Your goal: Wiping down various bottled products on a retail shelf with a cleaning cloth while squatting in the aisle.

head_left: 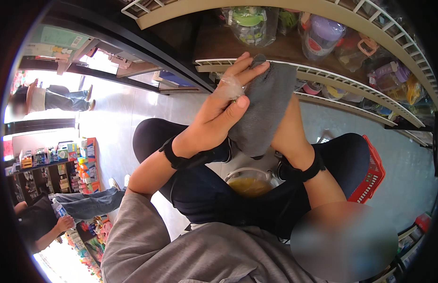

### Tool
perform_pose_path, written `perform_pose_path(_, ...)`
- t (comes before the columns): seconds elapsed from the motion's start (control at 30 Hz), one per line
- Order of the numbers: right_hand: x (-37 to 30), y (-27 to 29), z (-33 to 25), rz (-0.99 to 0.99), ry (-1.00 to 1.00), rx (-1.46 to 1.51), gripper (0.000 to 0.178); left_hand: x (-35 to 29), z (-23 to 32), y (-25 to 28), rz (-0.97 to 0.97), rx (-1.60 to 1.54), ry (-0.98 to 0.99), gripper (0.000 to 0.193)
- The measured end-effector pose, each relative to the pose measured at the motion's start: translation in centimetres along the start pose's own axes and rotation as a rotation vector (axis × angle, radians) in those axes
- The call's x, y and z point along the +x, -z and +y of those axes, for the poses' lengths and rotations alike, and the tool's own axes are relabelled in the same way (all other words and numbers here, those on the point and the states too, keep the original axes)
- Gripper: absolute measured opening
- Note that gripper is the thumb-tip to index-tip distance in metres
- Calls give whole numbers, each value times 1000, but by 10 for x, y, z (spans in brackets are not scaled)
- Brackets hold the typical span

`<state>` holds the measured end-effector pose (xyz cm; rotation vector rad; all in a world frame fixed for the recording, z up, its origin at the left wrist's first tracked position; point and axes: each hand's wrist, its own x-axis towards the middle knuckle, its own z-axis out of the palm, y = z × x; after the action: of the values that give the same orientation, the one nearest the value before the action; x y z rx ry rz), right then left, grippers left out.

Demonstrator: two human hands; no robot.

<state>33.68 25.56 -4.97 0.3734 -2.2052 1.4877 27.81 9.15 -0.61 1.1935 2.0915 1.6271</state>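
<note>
A grey cloth (263, 111) is stretched upright in front of me, below the shelf edge. My left hand (216, 106) grips its left side, with the thumb on the near face and the fingertips at its top edge. A small crumpled piece of clear plastic (233, 87) sticks out between those fingers. My right hand (287, 125) is behind the cloth; its wrist and part of its back show, while its fingers are hidden. Between my knees stands a whitish bucket (267, 175) with yellowish murky contents.
Close ahead, wire-edged shelves (322, 74) hold several plastic-wrapped drinking cups (322, 35). A red plastic basket (369, 172) is by my right knee. To the left, two people stand on the pale floor (110, 122) near stocked shelves (49, 162); one holds a water bottle (62, 212).
</note>
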Motion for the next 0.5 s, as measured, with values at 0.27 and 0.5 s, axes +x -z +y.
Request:
perform_pose_path(0.27, -12, 16, 32, -45, -232, 573, 43, 6, -10, 19, -32, -157, -32, 81)
perform_pose_path(0.5, -13, 26, 30, -102, -84, 337, 45, -3, -14, 10, -228, -334, 285, 100)
